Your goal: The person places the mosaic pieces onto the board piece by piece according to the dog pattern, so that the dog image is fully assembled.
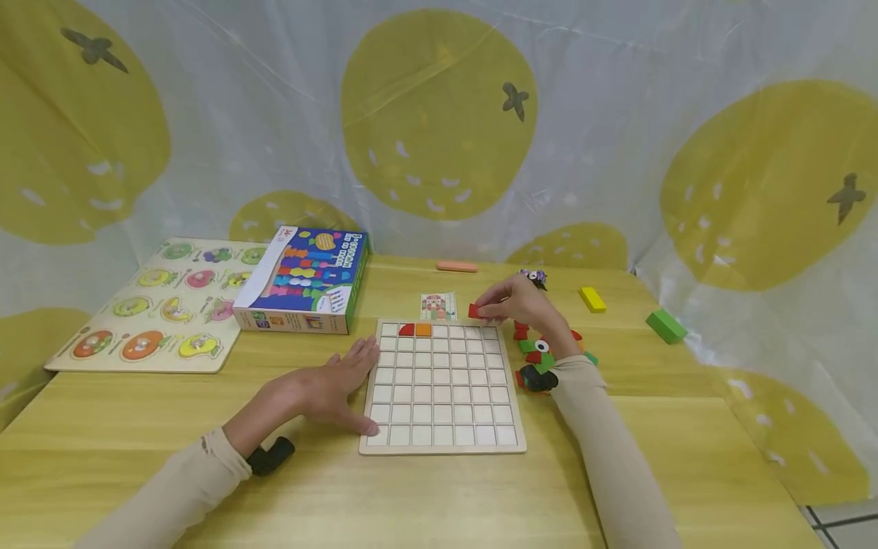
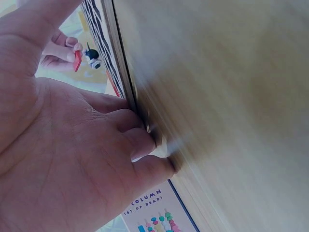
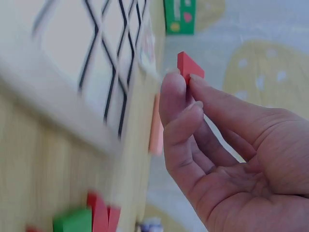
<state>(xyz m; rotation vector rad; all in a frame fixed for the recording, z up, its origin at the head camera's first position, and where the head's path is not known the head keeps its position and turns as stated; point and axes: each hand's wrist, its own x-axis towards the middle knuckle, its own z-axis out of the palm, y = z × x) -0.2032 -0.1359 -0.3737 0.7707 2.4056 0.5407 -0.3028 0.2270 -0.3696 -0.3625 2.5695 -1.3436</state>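
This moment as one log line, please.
right hand: pinches small red block | left hand: touches left edge of wooden grid board | top row: red round-cornered piece, orange square piece

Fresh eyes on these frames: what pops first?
Probably the huge yellow fruit prints on the pale curtain behind the table. Next, the gridded board between the person's arms, with a red tile and an orange tile in its far row. Then the bright red piece pinched in the right hand, near the board's far edge.
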